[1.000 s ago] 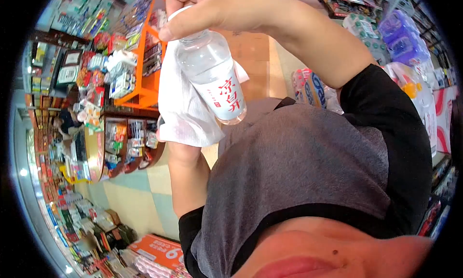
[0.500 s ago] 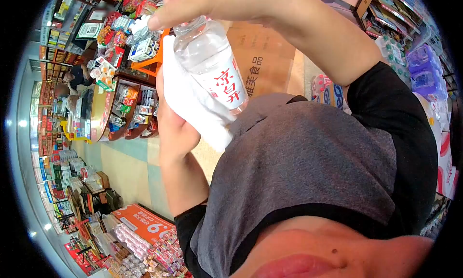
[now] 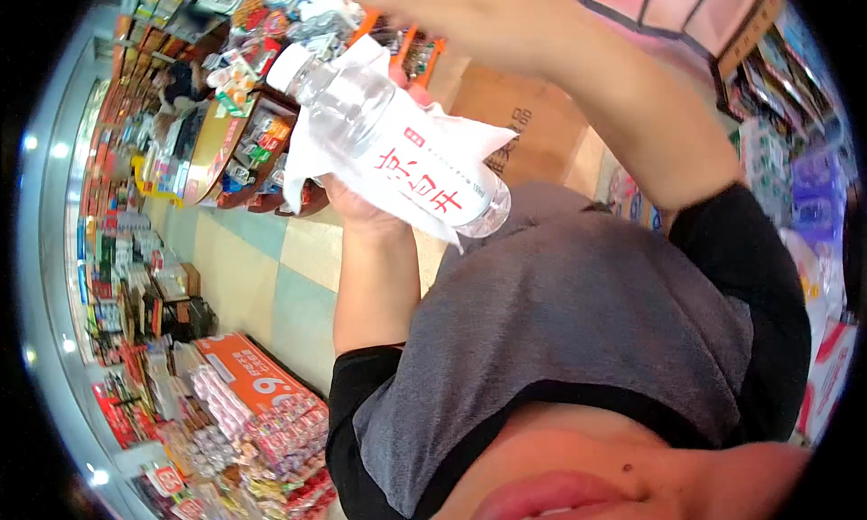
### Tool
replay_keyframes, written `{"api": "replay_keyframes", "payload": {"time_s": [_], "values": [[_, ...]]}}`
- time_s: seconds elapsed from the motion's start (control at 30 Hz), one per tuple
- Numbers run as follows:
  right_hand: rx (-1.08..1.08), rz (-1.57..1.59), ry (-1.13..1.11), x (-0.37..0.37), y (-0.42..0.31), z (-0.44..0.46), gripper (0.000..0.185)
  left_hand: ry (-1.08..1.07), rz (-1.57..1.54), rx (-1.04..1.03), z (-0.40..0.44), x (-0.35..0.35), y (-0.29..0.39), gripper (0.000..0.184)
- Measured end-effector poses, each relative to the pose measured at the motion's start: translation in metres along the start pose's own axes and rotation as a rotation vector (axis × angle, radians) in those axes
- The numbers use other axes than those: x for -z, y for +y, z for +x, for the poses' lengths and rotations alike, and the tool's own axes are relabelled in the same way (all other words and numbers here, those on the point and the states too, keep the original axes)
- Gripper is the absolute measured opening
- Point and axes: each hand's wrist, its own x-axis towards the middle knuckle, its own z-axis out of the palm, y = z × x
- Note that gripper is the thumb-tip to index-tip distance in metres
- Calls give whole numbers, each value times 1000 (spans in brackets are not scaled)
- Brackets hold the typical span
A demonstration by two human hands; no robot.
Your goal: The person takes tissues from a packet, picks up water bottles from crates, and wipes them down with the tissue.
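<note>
A clear plastic water bottle [image 3: 357,105] with a white cap [image 3: 289,66] and red lettering lies tilted across my view, its cap toward the upper left. Around its far side and underneath is a thin white cloth or tissue [image 3: 312,154]. My left hand [image 3: 361,199] grips the bottle through this cloth; most of its fingers are hidden behind. Above the bottle, at the top edge, my right hand [image 3: 442,10] is blurred and partly cut off, apart from the cap. Its fingers are too smeared to read.
A cardboard box [image 3: 519,123] stands beyond the bottle. To the left is a counter [image 3: 212,154] with packaged goods, and a person [image 3: 183,82] is behind it. An orange sign [image 3: 253,371] and snack packs lie lower left. Purple-wrapped packs [image 3: 820,190] are stacked on the right.
The bottle has turned, its cap swinging to the left and its base to the right. My right hand, earlier over the bottle's neck, has come away, so the white cap now shows.
</note>
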Motion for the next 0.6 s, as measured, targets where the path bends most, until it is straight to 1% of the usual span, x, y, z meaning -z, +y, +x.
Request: {"api": "replay_keyframes", "payload": {"time_s": [0.07, 0.1, 0.2, 0.23, 0.3, 0.33, 0.37, 0.4, 0.43, 0.47, 0.5, 0.6], "values": [[99, 86, 9, 6, 42, -15, 45, -191, -113, 37, 10, 23, 18, 57], [193, 46, 83, 5, 53, -32, 64, -284, -198, 36, 18, 29, 23, 56], [173, 225, -100, 4, 58, -60, 75, -363, -317, 51, 18, 20, 36, 50], [86, 308, -150, -5, 66, -67, 76, -398, -361, 117, 19, 7, 36, 50], [-96, 471, -214, -22, 79, -81, 78, -466, -405, 141, 23, 7, 26, 51], [-219, 639, -311, -27, 81, -84, 77, -499, -427, 154, 25, 6, 21, 52], [-343, 808, -401, -33, 82, -87, 76, -500, -434, 126, 26, 5, 14, 53], [-469, 978, -484, -38, 80, -90, 75, -433, -384, 93, 22, 6, 9, 56], [-623, 1342, -389, -42, 69, -96, 45, -365, -330, 63, 18, 8, 5, 59], [-623, 1275, -407, -42, 64, -97, 45, -296, -274, 37, 14, 9, 1, 63], [-625, 1209, -425, -41, 59, -100, 45, -266, -243, -8, 9, -3, -1, 65], [-613, 929, -470, -40, 55, -105, 47, -205, -115, -54, 5, 6, -2, 76]]}}
